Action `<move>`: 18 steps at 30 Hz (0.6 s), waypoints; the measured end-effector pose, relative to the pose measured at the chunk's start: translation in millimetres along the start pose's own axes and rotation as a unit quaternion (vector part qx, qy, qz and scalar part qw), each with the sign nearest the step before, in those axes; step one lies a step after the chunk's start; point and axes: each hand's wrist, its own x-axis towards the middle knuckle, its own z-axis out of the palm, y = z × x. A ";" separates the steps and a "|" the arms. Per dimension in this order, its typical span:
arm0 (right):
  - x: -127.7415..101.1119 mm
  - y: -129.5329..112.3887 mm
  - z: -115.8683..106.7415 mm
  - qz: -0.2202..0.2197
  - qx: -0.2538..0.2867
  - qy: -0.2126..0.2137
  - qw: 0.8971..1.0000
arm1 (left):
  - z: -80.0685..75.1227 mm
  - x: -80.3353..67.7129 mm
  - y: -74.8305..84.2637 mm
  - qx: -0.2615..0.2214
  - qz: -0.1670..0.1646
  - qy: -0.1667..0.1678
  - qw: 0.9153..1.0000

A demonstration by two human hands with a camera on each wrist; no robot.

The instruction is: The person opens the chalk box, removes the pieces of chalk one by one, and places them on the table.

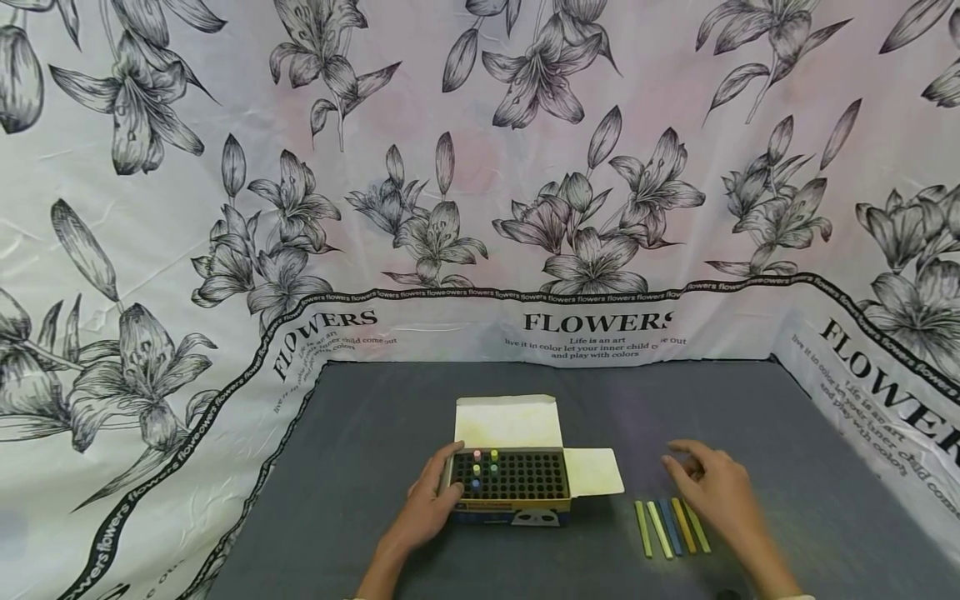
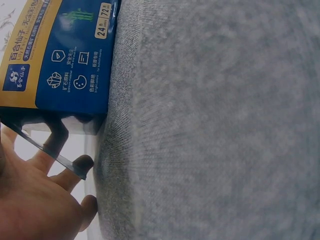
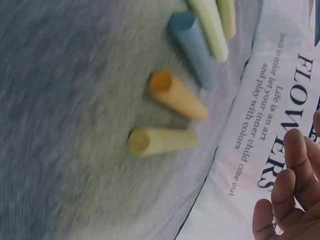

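Note:
A chalk box (image 1: 513, 505) stands with its lid flaps folded out, showing a black grid of holes with several coloured chalk ends in its left part. My left hand (image 1: 424, 508) holds the box at its left end, thumb at the near corner and a finger along the side. In the left wrist view, the blue and yellow box wall (image 2: 75, 60) rises beside the fingers. Several chalk sticks lie in a row right of the box, among them a blue stick (image 1: 671, 527) and an orange stick (image 3: 177, 95). Just above them hovers my right hand (image 1: 718, 492), fingers loosely bent, holding nothing.
A grey cloth (image 1: 360, 433) covers the table. White flower-printed sheeting (image 1: 450, 333) stands around its back and sides. One white box flap (image 1: 592, 472) sticks out to the right, another (image 1: 508, 422) to the back. Something small and dark (image 1: 727, 595) shows at the bottom edge.

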 end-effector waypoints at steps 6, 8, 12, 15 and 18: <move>1.8 -10.8 7.1 -0.006 0.012 0.028 1.000 | 1.1 -0.7 -0.5 -0.004 -0.002 0.006 1.000; 1.8 -13.6 9.5 -0.009 0.017 0.036 0.999 | 1.2 -1.1 -0.8 -0.009 0.000 0.005 1.000; 2.3 -17.7 14.8 -0.022 0.033 0.058 0.998 | 0.3 -1.6 -1.9 -0.020 0.003 -0.002 1.000; 4.0 -20.7 18.1 -0.040 0.045 0.077 0.995 | -0.6 -1.7 -2.5 -0.023 0.005 -0.007 1.000; 5.2 -26.1 20.7 -0.056 0.058 0.092 0.993 | -0.7 -1.0 -2.5 -0.021 0.003 -0.007 1.000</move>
